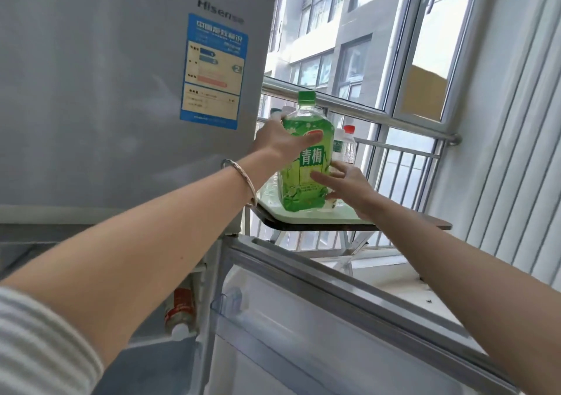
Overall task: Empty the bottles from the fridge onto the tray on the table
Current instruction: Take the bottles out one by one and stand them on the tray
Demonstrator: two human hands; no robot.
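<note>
A large green bottle (pixel 306 164) with a green cap stands upright on the pale green tray (pixel 321 217), which lies on a small dark table (pixel 437 223) right of the grey fridge (pixel 121 91). My left hand (pixel 279 141) grips the bottle's upper left side. My right hand (pixel 349 186) presses its fingers against the lower right side. Behind the green bottle, a clear bottle with a red cap (pixel 349 144) stands on the tray, along with other bottles partly hidden on the left. Inside the fridge, a red-labelled bottle (pixel 180 309) lies with its cap down.
The fridge's lower door (pixel 318 318) hangs open below my arms, its clear shelf showing. A metal railing (pixel 394 115) and windows run behind the table. White slatted wall panels stand at the right.
</note>
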